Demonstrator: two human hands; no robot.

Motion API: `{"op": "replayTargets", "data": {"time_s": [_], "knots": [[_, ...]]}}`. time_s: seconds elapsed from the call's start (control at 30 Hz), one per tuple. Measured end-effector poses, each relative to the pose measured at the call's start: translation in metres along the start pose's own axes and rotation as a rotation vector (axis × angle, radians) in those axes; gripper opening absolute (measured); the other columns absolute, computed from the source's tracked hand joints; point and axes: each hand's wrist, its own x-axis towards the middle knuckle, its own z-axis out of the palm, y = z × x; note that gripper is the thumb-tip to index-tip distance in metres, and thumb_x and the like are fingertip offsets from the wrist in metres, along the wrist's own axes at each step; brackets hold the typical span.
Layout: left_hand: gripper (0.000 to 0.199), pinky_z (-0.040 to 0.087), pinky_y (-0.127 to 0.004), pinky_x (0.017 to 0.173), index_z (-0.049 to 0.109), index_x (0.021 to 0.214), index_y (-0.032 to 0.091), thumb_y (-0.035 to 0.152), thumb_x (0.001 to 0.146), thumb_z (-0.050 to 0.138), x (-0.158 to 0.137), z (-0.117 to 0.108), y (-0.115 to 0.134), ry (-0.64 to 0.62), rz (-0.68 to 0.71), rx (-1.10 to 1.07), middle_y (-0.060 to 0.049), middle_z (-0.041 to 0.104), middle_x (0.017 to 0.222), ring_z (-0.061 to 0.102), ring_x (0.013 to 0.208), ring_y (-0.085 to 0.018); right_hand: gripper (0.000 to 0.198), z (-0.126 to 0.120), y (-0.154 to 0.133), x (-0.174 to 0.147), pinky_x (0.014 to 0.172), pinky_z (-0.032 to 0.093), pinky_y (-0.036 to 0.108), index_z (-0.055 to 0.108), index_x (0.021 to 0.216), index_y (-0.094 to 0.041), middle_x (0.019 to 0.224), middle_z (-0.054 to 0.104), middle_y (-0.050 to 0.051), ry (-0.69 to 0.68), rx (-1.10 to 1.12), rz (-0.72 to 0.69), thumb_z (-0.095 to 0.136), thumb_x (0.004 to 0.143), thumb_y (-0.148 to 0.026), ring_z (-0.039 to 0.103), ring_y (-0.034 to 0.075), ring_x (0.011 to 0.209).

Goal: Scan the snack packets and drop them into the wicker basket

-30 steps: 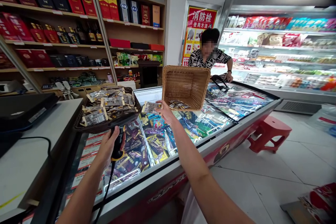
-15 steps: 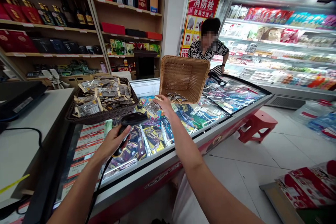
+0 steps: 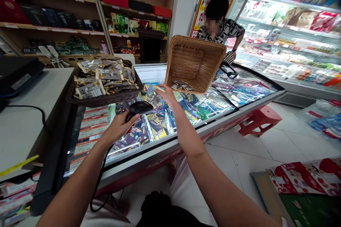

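My left hand (image 3: pixel 119 127) is wrapped round the handle of a black barcode scanner (image 3: pixel 141 106), its head pointing right over the glass freezer top. My right hand (image 3: pixel 167 95) pinches a small clear snack packet (image 3: pixel 154 98) just right of the scanner head. Behind it a tan wicker basket (image 3: pixel 195 65) stands tilted with its opening toward me, a few similar packets (image 3: pixel 182 85) lying at its bottom. On the left, a dark brown wicker basket (image 3: pixel 106 99) is heaped with the same kind of packets (image 3: pixel 109 74).
The glass-topped chest freezer (image 3: pixel 213 113) runs across the middle, full of ice-cream packs. Another person (image 3: pixel 220 25) stands behind it. A counter (image 3: pixel 50 92) is at left, a red stool (image 3: pixel 259 120) at right. The scanner's black cable (image 3: pixel 102 173) hangs down by the freezer.
The view has tilted downward, so the scene sits higher. My left hand has turned the scanner and brought it nearer the packet in my right hand.
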Motion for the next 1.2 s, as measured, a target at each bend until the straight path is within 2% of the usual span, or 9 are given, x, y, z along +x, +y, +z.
{"op": "replayTargets", "data": {"time_s": [0.27,0.47,0.6,0.7,0.77,0.87,1.03,1.13,1.2], "knots": [[0.054,0.038,-0.027,0.045,0.056,0.070,0.024,0.076,0.083,0.065,0.001,0.001,-0.003,0.001,-0.016,-0.038,0.002,0.056,0.044,0.051,0.039,-0.015,0.034,0.001,-0.002,-0.003,0.061,0.038,0.020,0.071,0.103,-0.018,0.070,0.060,-0.007,-0.010,-0.006,-0.008,0.080,0.073,-0.031,0.052,0.011,0.064],[0.052,0.039,-0.027,0.047,0.053,0.071,0.024,0.072,0.089,0.058,0.000,0.000,-0.001,-0.022,0.000,-0.027,0.001,0.056,0.045,0.052,0.041,-0.016,0.034,0.002,-0.003,-0.004,0.063,0.042,0.020,0.070,0.098,-0.019,0.074,0.063,-0.005,-0.001,0.011,-0.004,0.083,0.069,-0.031,0.057,0.011,0.068],[0.054,0.040,-0.026,0.047,0.054,0.069,0.023,0.073,0.089,0.058,-0.001,-0.001,0.000,-0.005,0.006,-0.062,0.001,0.055,0.044,0.051,0.041,-0.015,0.038,0.002,-0.002,-0.003,0.057,0.039,0.020,0.071,0.099,-0.020,0.066,0.058,-0.007,0.008,-0.014,0.054,0.086,0.067,-0.035,0.053,0.010,0.060],[0.057,0.039,-0.025,0.046,0.055,0.066,0.023,0.076,0.085,0.061,0.001,-0.003,-0.004,0.032,0.000,-0.091,0.001,0.055,0.042,0.050,0.039,-0.015,0.038,-0.002,0.000,0.001,0.048,0.032,0.021,0.071,0.099,-0.020,0.056,0.053,-0.008,0.016,0.003,0.134,0.087,0.068,-0.034,0.045,0.009,0.049],[0.058,0.038,-0.026,0.045,0.056,0.065,0.023,0.078,0.083,0.062,0.002,-0.004,-0.008,0.054,-0.017,-0.109,0.000,0.055,0.042,0.049,0.038,-0.015,0.032,-0.009,0.001,0.007,0.043,0.025,0.021,0.068,0.095,-0.021,0.051,0.049,-0.009,0.095,0.052,0.171,0.084,0.070,-0.032,0.039,0.008,0.043],[0.058,0.040,-0.026,0.044,0.058,0.064,0.023,0.079,0.080,0.065,0.004,-0.006,-0.013,0.062,-0.045,-0.137,0.000,0.054,0.042,0.048,0.037,-0.015,0.020,-0.027,0.003,0.020,0.039,0.023,0.020,0.060,0.089,-0.023,0.051,0.048,-0.009,0.327,0.212,0.204,0.074,0.076,-0.028,0.039,0.008,0.041],[0.055,0.040,-0.025,0.043,0.059,0.065,0.023,0.075,0.076,0.072,0.003,-0.007,-0.013,0.071,-0.032,-0.172,0.000,0.055,0.043,0.050,0.039,-0.015,0.017,-0.076,-0.003,0.041,0.042,0.043,0.021,0.049,0.088,-0.026,0.061,0.055,-0.007,0.744,0.494,0.172,0.059,0.078,-0.018,0.049,0.011,0.047],[0.057,0.039,-0.025,0.043,0.058,0.065,0.023,0.078,0.077,0.069,0.002,-0.006,-0.014,0.077,-0.037,-0.173,0.001,0.054,0.044,0.049,0.038,-0.015,0.019,-0.098,-0.008,0.049,0.052,0.053,0.023,0.044,0.085,-0.026,0.065,0.053,-0.007,0.812,0.546,0.159,0.053,0.078,-0.011,0.054,0.011,0.052],[0.058,0.040,-0.026,0.044,0.057,0.067,0.023,0.079,0.080,0.065,0.003,-0.006,-0.016,0.091,-0.037,-0.169,0.002,0.053,0.045,0.049,0.038,-0.014,0.020,-0.098,-0.008,0.051,0.058,0.054,0.021,0.043,0.082,-0.025,0.066,0.053,-0.007,0.793,0.561,0.149,0.051,0.076,-0.008,0.057,0.009,0.056]]}}
